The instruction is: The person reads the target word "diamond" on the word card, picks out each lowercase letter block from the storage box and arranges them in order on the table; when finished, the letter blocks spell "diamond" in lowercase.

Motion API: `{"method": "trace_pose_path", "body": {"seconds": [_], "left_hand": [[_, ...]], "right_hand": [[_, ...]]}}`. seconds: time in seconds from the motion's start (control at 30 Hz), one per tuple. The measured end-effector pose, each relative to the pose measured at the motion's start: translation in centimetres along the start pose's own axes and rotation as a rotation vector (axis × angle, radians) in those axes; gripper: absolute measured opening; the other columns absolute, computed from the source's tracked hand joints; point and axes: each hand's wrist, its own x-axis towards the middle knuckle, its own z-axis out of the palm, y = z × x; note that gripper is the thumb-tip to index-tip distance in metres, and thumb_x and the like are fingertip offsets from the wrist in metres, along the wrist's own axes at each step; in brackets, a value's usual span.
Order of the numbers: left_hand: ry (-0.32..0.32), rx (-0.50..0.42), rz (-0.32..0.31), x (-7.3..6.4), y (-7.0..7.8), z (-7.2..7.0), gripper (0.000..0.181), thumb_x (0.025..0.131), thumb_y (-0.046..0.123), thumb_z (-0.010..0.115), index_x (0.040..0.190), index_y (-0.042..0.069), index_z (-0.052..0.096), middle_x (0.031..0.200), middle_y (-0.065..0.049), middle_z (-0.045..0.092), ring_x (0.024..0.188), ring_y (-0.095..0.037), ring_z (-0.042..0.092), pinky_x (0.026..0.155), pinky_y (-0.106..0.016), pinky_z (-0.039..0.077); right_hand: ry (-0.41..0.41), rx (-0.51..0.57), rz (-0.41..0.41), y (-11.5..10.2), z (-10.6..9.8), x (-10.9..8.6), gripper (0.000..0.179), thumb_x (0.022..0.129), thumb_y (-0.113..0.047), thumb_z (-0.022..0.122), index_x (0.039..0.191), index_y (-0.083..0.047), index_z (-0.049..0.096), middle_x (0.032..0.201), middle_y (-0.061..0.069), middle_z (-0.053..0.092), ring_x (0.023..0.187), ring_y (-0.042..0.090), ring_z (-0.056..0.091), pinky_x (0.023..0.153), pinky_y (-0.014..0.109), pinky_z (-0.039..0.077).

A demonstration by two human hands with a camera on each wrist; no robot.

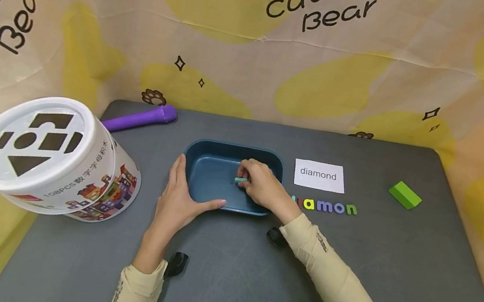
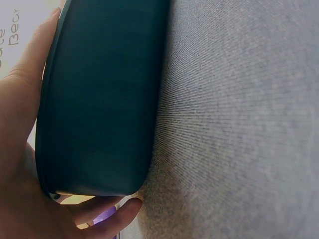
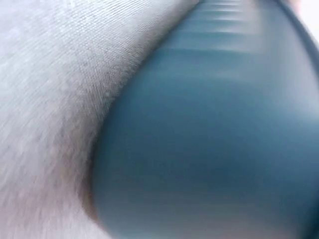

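My left hand [image 1: 176, 203] is spread round the near left corner of a dark blue tray [image 1: 207, 179]. Its thumb lies along the front rim while the straight fingers touch the left side. Inside the tray, the fingertips of my right hand [image 1: 262, 185] pinch a small teal piece [image 1: 240, 179], whose shape is mostly hidden. The right wrist view shows only the tray's outer wall [image 3: 199, 139] and tabletop. Right of the tray, coloured letters [image 1: 324, 206] lie in a row; "amon" is readable, and the right arm partly covers its left end. Above them sits a white card [image 1: 319, 176] printed "diamond".
A large white-lidded bucket [image 1: 120, 190] with shape cut-outs stands on the left, partly before a purple microphone-like stick [image 1: 139, 119]. A green block [image 1: 405, 195] lies at the right of the grey table [image 1: 391, 275]. Patterned cloth [image 1: 245, 58] hangs behind.
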Motion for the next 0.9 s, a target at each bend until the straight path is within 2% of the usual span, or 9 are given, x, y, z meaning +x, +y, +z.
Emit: {"method": "trace_pose_path", "body": {"seconds": [0.17,0.27,0.33,0.47,0.53,0.6,0.73,0.8,0.9], "left_hand": [[-0.009,0.007,0.003,0.0,0.1,0.0,0.151,0.067,0.079,0.086,0.172,0.024,-0.008,0.181,-0.007,0.001,0.157,-0.047,0.032,0.11,-0.084,0.031],[-0.01,0.012,0.0,0.0,0.1,0.0,0.152,0.067,0.079,0.086,0.172,0.025,-0.009,0.181,-0.007,0.001,0.157,-0.047,0.031,0.111,-0.085,0.03],[-0.008,0.014,0.0,0.0,0.1,-0.1,0.152,0.067,0.079,0.087,0.172,0.025,-0.009,0.181,-0.006,0.001,0.158,-0.046,0.031,0.111,-0.085,0.03],[0.0,0.01,0.008,0.0,0.2,-0.1,0.151,0.066,0.078,0.087,0.172,0.026,-0.008,0.181,-0.006,0.002,0.157,-0.046,0.033,0.109,-0.085,0.031],[0.004,0.009,0.01,0.0,0.1,0.0,0.151,0.066,0.078,0.087,0.172,0.026,-0.007,0.18,-0.006,0.002,0.156,-0.046,0.034,0.109,-0.085,0.032],[0.008,0.009,0.007,-0.1,0.1,0.0,0.152,0.066,0.078,0.087,0.172,0.026,-0.007,0.18,-0.006,0.002,0.155,-0.047,0.035,0.109,-0.085,0.031],[0.013,0.014,0.007,-0.1,-0.1,0.0,0.152,0.066,0.08,0.086,0.172,0.026,-0.008,0.18,-0.007,0.002,0.155,-0.048,0.035,0.109,-0.086,0.031],[0.01,0.015,0.008,-0.1,-0.1,0.0,0.152,0.066,0.08,0.086,0.172,0.026,-0.009,0.181,-0.007,0.002,0.156,-0.047,0.034,0.109,-0.086,0.031],[0.007,0.016,0.008,-0.1,0.0,-0.1,0.151,0.066,0.08,0.086,0.172,0.026,-0.009,0.18,-0.007,0.002,0.156,-0.047,0.033,0.109,-0.085,0.032]], "right_hand": [[0.161,0.11,-0.086,0.7,-2.2,-2.4,0.014,0.097,-0.005,0.077,0.111,-0.006,0.073,0.092,0.004,0.063,0.082,0.016,0.057,0.074,0.03,0.051],[0.277,0.112,-0.122,1.8,-4.0,-4.3,0.02,0.096,-0.004,0.078,0.115,-0.006,0.075,0.092,0.005,0.064,0.082,0.017,0.058,0.073,0.034,0.052],[0.347,0.091,-0.115,3.0,-5.3,-5.8,0.02,0.094,-0.002,0.079,0.114,-0.005,0.075,0.091,0.006,0.066,0.083,0.019,0.059,0.074,0.037,0.052],[0.454,0.008,-0.033,6.0,-8.2,-8.9,0.018,0.09,0.003,0.081,0.108,-0.002,0.077,0.091,0.011,0.071,0.085,0.023,0.061,0.074,0.038,0.049],[0.491,-0.034,0.037,7.6,-9.7,-10.5,0.017,0.09,0.003,0.082,0.105,-0.002,0.078,0.091,0.012,0.073,0.083,0.021,0.06,0.074,0.032,0.047],[0.513,-0.051,0.107,9.1,-11.1,-12.1,0.016,0.09,0.002,0.082,0.105,-0.002,0.079,0.091,0.015,0.075,0.081,0.012,0.06,0.073,0.022,0.045],[0.519,-0.061,0.222,11.5,-13.2,-14.8,0.016,0.09,0.0,0.083,0.105,0.001,0.078,0.09,0.019,0.077,0.075,-0.008,0.056,0.07,0.006,0.042],[0.511,-0.07,0.267,12.5,-13.7,-16.0,0.016,0.089,0.0,0.083,0.104,0.001,0.078,0.089,0.02,0.077,0.072,-0.015,0.053,0.066,0.004,0.042],[0.487,-0.09,0.32,13.5,-13.9,-17.2,0.014,0.09,-0.002,0.083,0.103,0.0,0.08,0.089,0.018,0.076,0.069,-0.016,0.052,0.062,0.007,0.043]]}}
